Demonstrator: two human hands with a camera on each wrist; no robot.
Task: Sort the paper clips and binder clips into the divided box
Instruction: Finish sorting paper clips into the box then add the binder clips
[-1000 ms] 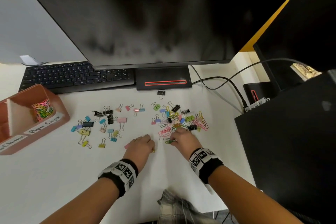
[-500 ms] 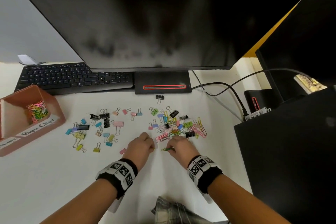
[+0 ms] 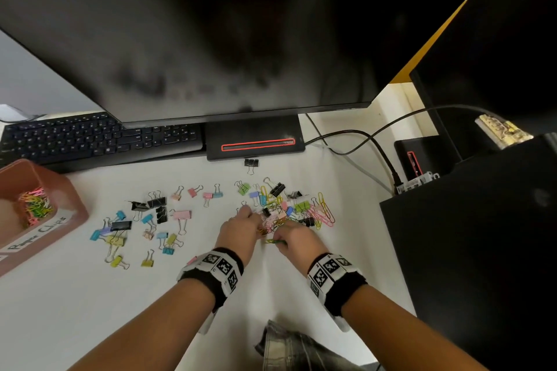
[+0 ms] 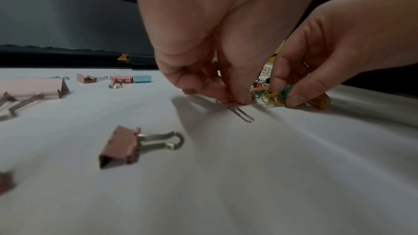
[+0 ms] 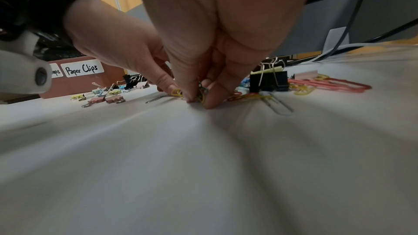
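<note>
Your left hand (image 4: 210, 45) and right hand (image 5: 217, 38) each pinch paper clips (image 5: 200, 93) — light, slippery wire (tangle-prone); grip their loops.

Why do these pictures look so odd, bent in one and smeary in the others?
Head view: wide lens bows the monitor edge, and its screen is a dark blur. Left wrist view: the near pink binder clip is soft, while the left hand casts a shadow on the table. Right wrist view: the foreground table streaks outward, yet the box label reads clearly.
</note>
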